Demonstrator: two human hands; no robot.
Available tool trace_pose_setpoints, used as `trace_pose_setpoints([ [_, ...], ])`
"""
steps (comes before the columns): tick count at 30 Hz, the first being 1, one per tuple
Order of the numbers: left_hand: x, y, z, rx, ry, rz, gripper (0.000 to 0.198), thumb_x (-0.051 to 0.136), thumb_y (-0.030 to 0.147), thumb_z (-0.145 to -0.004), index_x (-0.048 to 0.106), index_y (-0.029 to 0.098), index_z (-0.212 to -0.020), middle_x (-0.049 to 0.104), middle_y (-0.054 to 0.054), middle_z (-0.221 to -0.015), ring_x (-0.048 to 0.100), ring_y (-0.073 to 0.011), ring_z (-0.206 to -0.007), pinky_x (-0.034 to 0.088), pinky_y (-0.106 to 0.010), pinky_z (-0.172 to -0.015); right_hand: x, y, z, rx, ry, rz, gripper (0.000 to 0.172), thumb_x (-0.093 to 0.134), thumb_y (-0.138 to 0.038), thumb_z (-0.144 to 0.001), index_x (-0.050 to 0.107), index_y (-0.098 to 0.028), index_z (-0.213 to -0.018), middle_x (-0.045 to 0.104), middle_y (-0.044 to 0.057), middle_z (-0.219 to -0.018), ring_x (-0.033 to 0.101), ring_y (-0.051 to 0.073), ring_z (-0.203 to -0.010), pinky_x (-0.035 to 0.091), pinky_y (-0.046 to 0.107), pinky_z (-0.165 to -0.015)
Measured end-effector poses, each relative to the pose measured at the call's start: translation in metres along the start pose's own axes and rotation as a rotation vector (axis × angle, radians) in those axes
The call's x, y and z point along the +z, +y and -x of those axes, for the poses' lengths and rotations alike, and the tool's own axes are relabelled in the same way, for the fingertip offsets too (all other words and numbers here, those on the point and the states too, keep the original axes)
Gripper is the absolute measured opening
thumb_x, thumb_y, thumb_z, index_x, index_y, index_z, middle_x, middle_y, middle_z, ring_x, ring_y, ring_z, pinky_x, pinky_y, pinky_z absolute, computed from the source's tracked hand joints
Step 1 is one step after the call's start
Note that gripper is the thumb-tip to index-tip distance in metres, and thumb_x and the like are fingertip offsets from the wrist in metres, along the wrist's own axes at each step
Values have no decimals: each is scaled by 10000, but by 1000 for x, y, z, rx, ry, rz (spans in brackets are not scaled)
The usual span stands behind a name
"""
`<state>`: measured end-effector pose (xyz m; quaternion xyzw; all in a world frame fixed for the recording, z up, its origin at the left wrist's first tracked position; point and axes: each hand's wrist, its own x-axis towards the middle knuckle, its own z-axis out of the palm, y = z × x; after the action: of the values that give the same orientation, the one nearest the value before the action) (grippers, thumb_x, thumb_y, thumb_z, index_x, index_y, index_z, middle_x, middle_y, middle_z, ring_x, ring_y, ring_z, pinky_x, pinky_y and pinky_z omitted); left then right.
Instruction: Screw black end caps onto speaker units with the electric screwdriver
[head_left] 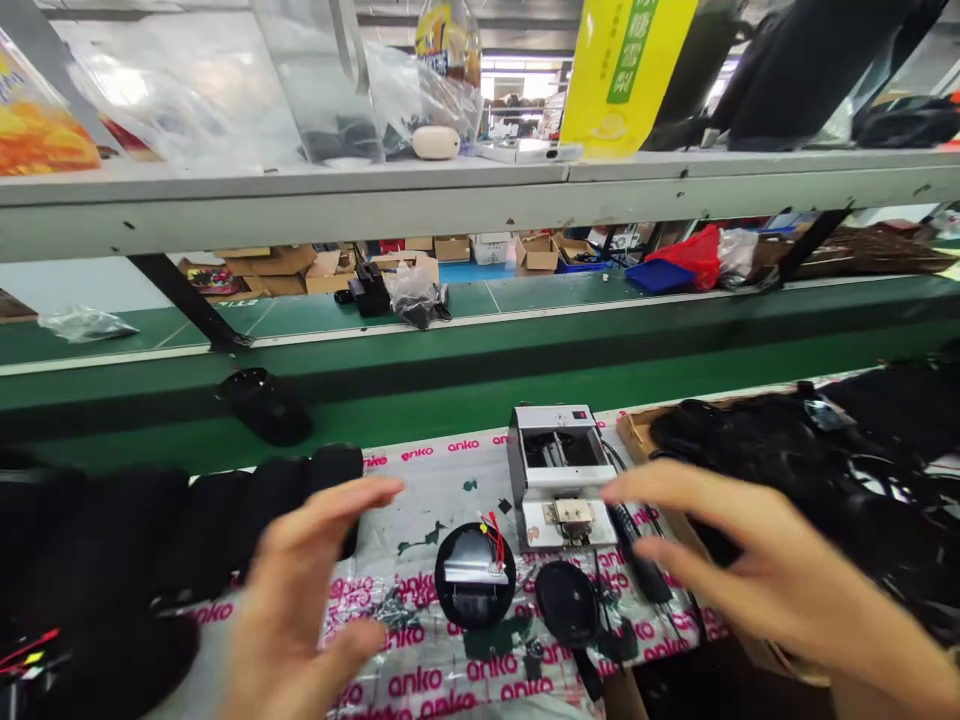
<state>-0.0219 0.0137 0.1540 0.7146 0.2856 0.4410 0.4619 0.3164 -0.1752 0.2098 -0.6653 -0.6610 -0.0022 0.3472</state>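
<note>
My left hand (300, 600) hovers over the left part of the covered table, thumb and fingers apart, with nothing in it. On the right, my right hand (757, 570) is also open and empty, its fingertips in front of the right side of a grey metal machine (566, 480) with a red switch. Between the hands lies a round black housing (459, 610) with a silvery plate and red wires. Beside it is a smaller round black part (568, 603) with a short stem. A black rod-like tool (646, 572) lies near my right fingers. Both hands are slightly blurred.
Black rounded parts (225, 520) stand in a row at left. A cardboard box (637, 432) at right holds many black parts. Above runs a shelf (450, 205) with a bottle (450, 50) and yellow packet (622, 70). A green conveyor (465, 380) lies behind.
</note>
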Motion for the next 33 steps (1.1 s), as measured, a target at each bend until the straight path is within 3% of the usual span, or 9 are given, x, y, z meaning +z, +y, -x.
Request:
trace_pose_setpoints([
  [2,20,-29,11,-35,-179,-18,833,814,765,-834,614,336,-1519,650,-137,-1554,632,-415,-1449,586,-567,-1186,35,10,26,66,-278,-71,223,763,-385,-1008,804,-359,-1226,841,-8,-1181,829,187,-1071,690,235,-941],
  [5,46,-58,26,-122,-376,-62,1037,861,788,-762,503,326,-1619,566,-171,-1644,579,-446,-1508,521,-619,-1242,90,15,77,242,-413,-148,207,741,-345,-1008,822,-340,-1198,820,23,-1261,810,222,-1172,677,299,-1038],
  [8,61,-66,31,-129,-400,-140,1003,978,575,-747,499,335,-1595,594,-158,-1620,602,-431,-1491,531,-611,-1229,133,14,119,243,-410,-84,184,743,-337,-989,826,-318,-1151,757,71,-1414,732,291,-1347,659,429,-1111],
  [12,73,-65,34,1,-277,-213,821,986,366,-764,545,334,-1456,679,-134,-1508,691,-383,-1391,589,-575,-1158,165,17,150,161,-267,65,289,740,-325,-982,775,-303,-1267,699,98,-1504,662,338,-1442,656,522,-1116],
  [16,82,-61,44,24,-138,-288,644,931,329,-822,567,313,-1353,668,-146,-1500,698,-377,-1371,616,-578,-1098,176,25,162,175,-84,142,458,694,-309,-1015,638,-270,-1468,686,118,-1502,676,312,-1418,657,501,-1126],
  [20,80,-56,43,-40,-182,-279,515,906,357,-847,633,295,-1279,651,-151,-1511,692,-379,-1375,618,-559,-1094,179,32,165,194,-72,202,340,714,-333,-1002,695,-272,-1336,664,122,-1508,643,351,-1447,664,544,-1109],
  [25,73,-53,31,-87,-254,-209,386,839,410,-915,705,295,-1259,647,-148,-1515,686,-365,-1383,610,-522,-1111,186,38,163,147,-20,190,208,656,-284,-1024,735,-269,-1216,721,111,-1421,669,344,-1408,690,534,-1062],
  [30,76,-49,13,-98,-280,-260,133,766,344,-956,770,289,-1077,699,-117,-1439,737,-340,-1284,632,-509,-1064,191,36,161,121,20,192,195,706,-306,-989,778,-264,-1165,745,123,-1401,713,358,-1358,701,515,-1041],
  [33,59,-29,-15,-24,-229,-222,119,774,383,-960,776,290,-1034,760,-92,-1328,767,-326,-1204,638,-522,-1055,178,32,150,112,25,180,205,732,-343,-972,809,-260,-1143,759,136,-1383,757,358,-1289,709,494,-1022],
])
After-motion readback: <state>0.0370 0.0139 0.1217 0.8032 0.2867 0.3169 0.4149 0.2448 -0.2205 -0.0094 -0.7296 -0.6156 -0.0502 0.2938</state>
